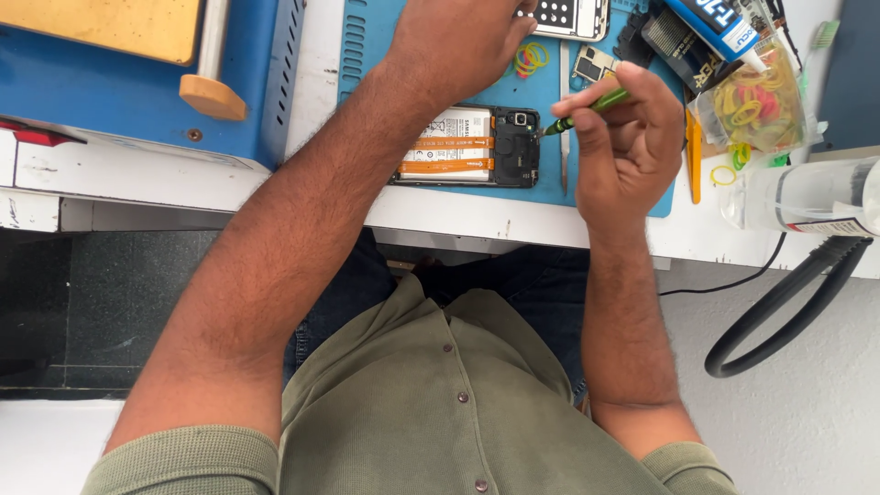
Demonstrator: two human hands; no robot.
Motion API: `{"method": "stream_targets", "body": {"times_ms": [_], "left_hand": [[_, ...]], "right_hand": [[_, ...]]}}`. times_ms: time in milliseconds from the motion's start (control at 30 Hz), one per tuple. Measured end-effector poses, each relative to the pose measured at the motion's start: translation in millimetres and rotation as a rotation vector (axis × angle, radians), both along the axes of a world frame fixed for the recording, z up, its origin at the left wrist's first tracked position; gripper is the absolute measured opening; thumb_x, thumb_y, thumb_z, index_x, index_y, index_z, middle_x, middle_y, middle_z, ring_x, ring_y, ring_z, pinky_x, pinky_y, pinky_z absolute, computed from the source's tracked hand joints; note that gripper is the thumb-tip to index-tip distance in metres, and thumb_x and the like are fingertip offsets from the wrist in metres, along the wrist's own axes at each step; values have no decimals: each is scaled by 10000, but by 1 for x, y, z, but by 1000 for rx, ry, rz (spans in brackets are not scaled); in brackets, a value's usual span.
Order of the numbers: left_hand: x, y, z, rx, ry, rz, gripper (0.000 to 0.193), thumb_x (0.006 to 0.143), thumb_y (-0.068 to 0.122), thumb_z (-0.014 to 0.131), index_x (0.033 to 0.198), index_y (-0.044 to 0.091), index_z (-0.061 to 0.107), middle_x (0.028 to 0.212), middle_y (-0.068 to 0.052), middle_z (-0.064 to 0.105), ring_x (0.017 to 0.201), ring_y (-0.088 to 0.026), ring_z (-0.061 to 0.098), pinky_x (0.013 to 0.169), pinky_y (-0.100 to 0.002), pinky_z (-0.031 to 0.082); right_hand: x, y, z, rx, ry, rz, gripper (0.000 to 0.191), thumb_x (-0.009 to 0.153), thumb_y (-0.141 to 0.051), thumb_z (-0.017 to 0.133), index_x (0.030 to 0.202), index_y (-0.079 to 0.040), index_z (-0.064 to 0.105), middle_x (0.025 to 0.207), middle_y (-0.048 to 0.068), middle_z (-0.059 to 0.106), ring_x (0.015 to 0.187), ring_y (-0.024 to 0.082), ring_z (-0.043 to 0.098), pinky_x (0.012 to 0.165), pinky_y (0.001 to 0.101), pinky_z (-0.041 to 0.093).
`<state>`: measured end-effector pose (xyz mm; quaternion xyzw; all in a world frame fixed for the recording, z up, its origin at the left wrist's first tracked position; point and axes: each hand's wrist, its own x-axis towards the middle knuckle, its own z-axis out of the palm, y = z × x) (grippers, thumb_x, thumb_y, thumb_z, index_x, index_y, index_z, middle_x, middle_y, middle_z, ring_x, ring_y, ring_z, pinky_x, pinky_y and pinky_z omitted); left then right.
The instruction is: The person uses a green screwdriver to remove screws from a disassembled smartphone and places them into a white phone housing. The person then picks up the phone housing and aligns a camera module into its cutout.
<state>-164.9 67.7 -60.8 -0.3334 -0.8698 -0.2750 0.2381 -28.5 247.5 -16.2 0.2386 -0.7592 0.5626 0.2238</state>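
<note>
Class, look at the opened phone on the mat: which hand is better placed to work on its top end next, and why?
Probably the right hand: it holds the green screwdriver, tip near the phone's top end. The left hand rests farther up the mat.

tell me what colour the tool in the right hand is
Green, with a dark tip: the screwdriver pinched in the right hand, seen in the head view.

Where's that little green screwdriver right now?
In the head view, the green screwdriver is pinched in the right hand, right of centre, its tip beside the camera end of the opened phone on the blue mat.
</note>
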Motion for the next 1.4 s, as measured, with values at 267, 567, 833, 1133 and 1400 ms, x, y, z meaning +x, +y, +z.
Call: {"method": "stream_targets", "body": {"times_ms": [267,567,833,1133,1400], "left_hand": [[1,1,1,-7,-56,4,196,998,311,728,998,117,749,691,-44,714,530,-120,681,414,-292,540],[0,1,-3,-8,-17,11,196,994,317,729,1007,122,744,712,-48,716,547,-127,688,427,-297,548],[4,-4,9,18,-27,-12,229,933,330,802,975,113,745,714,-42,713,559,-130,685,454,-298,549],[20,-11,42,-98,-335,-206,194,837,287,843,916,114,807,763,-49,767,663,-132,725,578,-346,583],[20,-12,34,-70,0,-228,124,788,306,849,780,184,827,1021,-28,783,723,-132,735,600,-331,597]], "right_hand": [[-3,3,-2,70,90,-18,437,1127,-126,625,1512,-94,421,1136,123,677,1019,157,704,899,268,592],[1,3,-4,67,25,7,454,1157,-133,587,1546,-106,355,1150,124,681,1010,181,720,929,308,613],[1,7,-6,63,14,24,457,1198,-157,585,1581,-116,340,1110,143,727,1033,186,750,932,271,602],[0,15,-20,74,-19,-197,461,1123,-129,610,1522,-48,394,1060,173,734,854,174,656,735,241,511],[-2,16,-20,143,113,-100,539,1162,-193,658,1598,-104,354,1145,151,664,1009,181,650,897,258,539]]}}
